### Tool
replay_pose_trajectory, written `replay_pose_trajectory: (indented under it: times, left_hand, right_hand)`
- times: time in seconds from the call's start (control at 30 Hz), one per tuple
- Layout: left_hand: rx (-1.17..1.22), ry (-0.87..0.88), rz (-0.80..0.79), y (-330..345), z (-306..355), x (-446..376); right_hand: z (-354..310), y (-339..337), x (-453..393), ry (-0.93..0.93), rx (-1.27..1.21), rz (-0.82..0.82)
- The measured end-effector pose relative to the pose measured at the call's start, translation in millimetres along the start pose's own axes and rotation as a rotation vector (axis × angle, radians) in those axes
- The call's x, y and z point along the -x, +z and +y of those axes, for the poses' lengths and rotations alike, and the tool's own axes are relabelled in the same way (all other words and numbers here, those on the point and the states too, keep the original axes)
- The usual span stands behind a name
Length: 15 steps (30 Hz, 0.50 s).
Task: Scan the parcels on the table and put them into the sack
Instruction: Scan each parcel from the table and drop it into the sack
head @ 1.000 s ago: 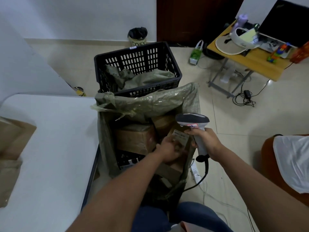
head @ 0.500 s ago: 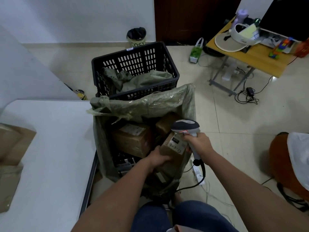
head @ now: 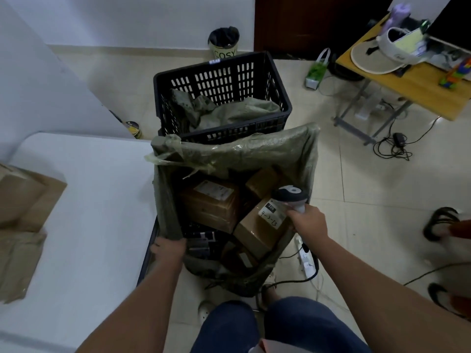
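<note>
The green sack [head: 234, 155] stands open beside the white table [head: 96, 200] and holds several brown cardboard parcels. One parcel with a white label reading 4-3-13 [head: 257, 230] lies on top at the right, free of both hands. Another labelled box [head: 211, 202] sits to its left. My right hand [head: 309, 222] grips the grey barcode scanner [head: 290, 197] above the sack's right edge. My left hand [head: 169, 249] is blurred at the sack's near left rim, and I cannot tell whether it holds the rim. More brown parcels [head: 23, 200] lie at the table's left edge.
A black plastic crate [head: 277, 98] with crumpled green sacks stands behind the sack. A bin [head: 224, 44] is at the wall. A wooden desk [head: 413, 85] with clutter is at the right, with cables and a power strip [head: 305, 261] on the floor.
My left hand has let go of the labelled parcel, which now rests in the sack, and has moved left to the sack's near rim. The scanner hand stays by the right edge.
</note>
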State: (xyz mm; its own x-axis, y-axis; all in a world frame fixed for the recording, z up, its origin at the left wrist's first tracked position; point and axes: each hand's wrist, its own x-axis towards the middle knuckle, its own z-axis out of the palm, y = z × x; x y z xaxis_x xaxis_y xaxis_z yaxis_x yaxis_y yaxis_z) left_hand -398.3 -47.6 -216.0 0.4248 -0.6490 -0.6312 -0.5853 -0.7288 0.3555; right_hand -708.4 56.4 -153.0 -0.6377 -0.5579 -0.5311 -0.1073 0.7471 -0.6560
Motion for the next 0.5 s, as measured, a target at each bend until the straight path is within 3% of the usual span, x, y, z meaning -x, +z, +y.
replay_pose_trajectory:
  times: [0.17,0.3,0.4,0.5]
  left_hand:
    - [0.405,0.099,-0.107,4,27,-28]
    - [0.267,0.068,-0.299,5,23,-27]
    - [0.217,0.111,-0.278,-4,11,-18]
    - [0.312,0.140,-0.279,-23,-11,-20]
  right_hand:
    - [4,6,-3,0.006,0.058,0.037]
    - [5,7,-5,0.006,0.138,0.042]
    - [1,12,-5,0.001,0.152,0.035]
    - [0,19,-5,0.002,0.136,0.034]
